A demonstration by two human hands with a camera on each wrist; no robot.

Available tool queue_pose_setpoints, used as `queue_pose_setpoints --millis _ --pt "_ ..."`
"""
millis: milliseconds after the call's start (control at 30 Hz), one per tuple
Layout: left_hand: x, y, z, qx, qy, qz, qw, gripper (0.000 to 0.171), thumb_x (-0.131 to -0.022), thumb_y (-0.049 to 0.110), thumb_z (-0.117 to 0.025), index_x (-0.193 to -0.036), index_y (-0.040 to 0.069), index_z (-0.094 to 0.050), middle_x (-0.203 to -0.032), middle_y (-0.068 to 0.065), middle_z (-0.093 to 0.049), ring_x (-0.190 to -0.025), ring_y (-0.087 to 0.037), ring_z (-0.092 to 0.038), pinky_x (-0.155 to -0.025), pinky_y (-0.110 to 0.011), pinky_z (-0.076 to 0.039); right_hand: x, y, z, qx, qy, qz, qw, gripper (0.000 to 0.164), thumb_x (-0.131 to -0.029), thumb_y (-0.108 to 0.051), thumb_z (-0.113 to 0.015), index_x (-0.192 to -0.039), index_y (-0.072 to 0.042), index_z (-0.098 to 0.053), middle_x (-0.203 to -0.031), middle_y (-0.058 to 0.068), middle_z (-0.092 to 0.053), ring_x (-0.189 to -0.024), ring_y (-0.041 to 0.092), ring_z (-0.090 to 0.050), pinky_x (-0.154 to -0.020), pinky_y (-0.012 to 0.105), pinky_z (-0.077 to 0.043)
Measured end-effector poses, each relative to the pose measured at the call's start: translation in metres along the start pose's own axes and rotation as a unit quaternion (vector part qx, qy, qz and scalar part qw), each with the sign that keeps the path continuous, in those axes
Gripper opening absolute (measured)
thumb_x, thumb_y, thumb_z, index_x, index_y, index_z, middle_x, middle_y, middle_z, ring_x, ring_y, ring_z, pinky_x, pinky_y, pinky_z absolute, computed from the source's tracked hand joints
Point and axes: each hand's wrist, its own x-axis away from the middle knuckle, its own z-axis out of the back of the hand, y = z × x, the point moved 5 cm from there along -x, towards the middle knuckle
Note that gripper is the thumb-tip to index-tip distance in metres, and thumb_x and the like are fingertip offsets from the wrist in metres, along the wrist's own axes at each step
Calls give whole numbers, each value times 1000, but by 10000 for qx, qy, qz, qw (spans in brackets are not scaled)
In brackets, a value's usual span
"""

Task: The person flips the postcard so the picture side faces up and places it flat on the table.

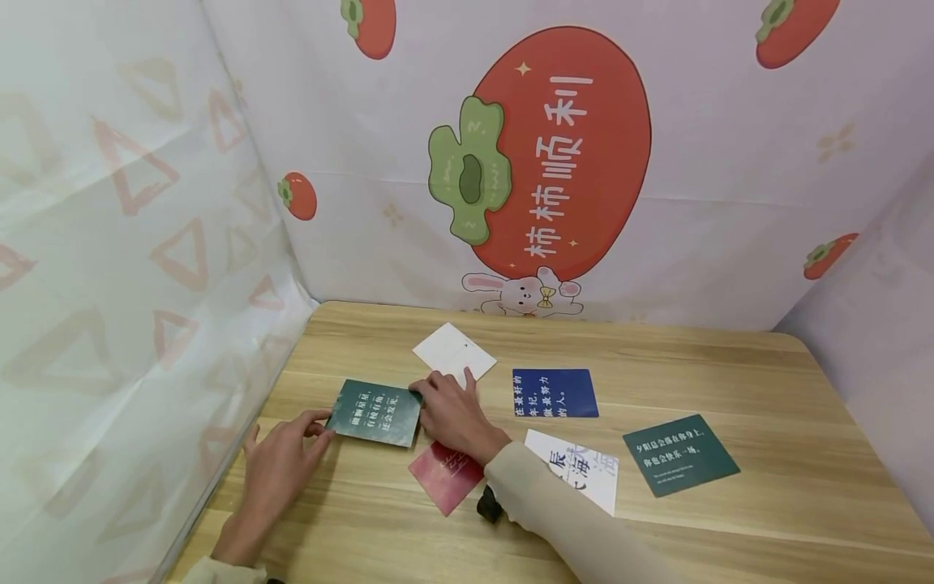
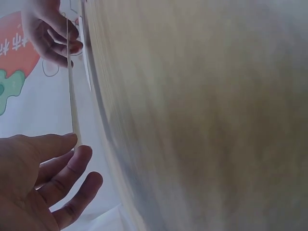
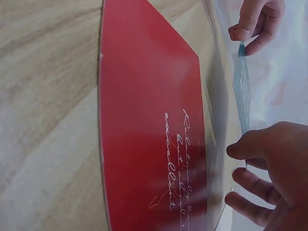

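A dark green postcard (image 1: 375, 412) with white writing is held between both hands, raised a little off the table. My left hand (image 1: 280, 458) pinches its left edge between thumb and fingers. At the opposite edge, my right hand (image 1: 452, 412) grips the card near its upper right corner. Seen from the left wrist, the postcard (image 2: 73, 101) is a thin line, edge-on. A pink-red postcard (image 1: 445, 478) with white script lies below the right hand and is partly covered by the right arm. Just behind that hand is a white postcard (image 1: 451, 349), lying on the table.
On the wooden table (image 1: 766, 381) to the right lie a blue postcard (image 1: 556, 394), a white postcard (image 1: 594, 478) with dark characters, partly under the right sleeve, and another green postcard (image 1: 681, 456). A printed cloth (image 1: 715, 146) rises behind the table, with white cloth at left.
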Motion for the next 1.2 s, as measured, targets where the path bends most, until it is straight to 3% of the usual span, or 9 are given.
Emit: queue_pose_setpoints --millis 400,900,1200 --pt "-11 -6 -6 -139 -431 102 9989 33 -99 22 -79 -128 8 -76 -105 -7 -84 -104 -42 -76 -114 -88 -16 -1 -3 -5 343 -329 -105 9988 36 -107 -22 -66 -143 -18 -70 -130 3 -70 -131 27 -64 -127 75 -24" --pt "-19 -10 -16 -231 -658 251 9972 37 -97 23 -82 -129 6 -76 -108 -8 -80 -112 -42 -69 -112 -88 -16 -1 -4 -9 422 -272 -258 9984 34 -107 -23 -65 -141 -19 -72 -132 5 -67 -141 30 -55 -128 74 -24" --pt "-18 -10 -15 -263 -586 175 9978 36 -98 23 -81 -128 5 -75 -111 -11 -80 -114 -44 -68 -112 -87 -16 -1 -2 -11 381 -319 -287 9983 39 -104 -21 -66 -143 -19 -71 -133 5 -68 -140 29 -56 -128 74 -24"
